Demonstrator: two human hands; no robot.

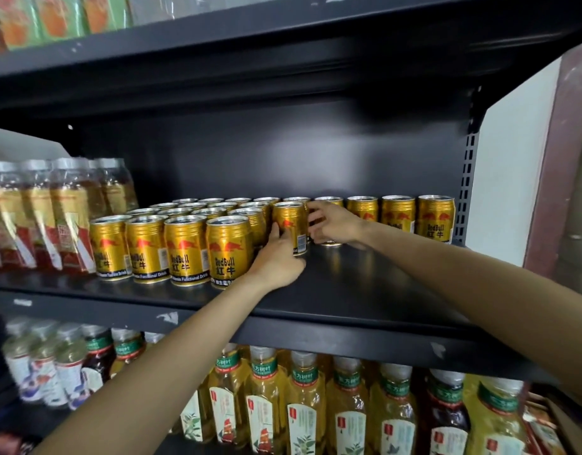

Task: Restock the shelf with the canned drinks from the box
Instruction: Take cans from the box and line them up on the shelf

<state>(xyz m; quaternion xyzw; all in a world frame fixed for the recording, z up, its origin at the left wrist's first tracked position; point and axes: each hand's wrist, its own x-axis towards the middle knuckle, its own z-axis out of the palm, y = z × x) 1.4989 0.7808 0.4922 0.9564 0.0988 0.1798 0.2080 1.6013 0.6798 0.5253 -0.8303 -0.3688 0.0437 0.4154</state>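
Note:
Several gold Red Bull cans stand in rows on the black middle shelf [348, 290]. My left hand [278, 259] grips one gold can [291, 221] from its front left, the can standing on the shelf just right of the packed rows. My right hand [335, 223] reaches in beside it, fingers touching that can's right side and covering another gold can [330, 205] behind it. Three more gold cans [397, 213] stand in a line along the back right. The box is not in view.
Clear bottles of amber drink [53, 218] fill the shelf's left end. Green-capped tea bottles [302, 405] crowd the shelf below. Packets [53, 18] sit on the top shelf. The shelf's perforated upright [467, 178] bounds the right side, with bare shelf in front of the back row.

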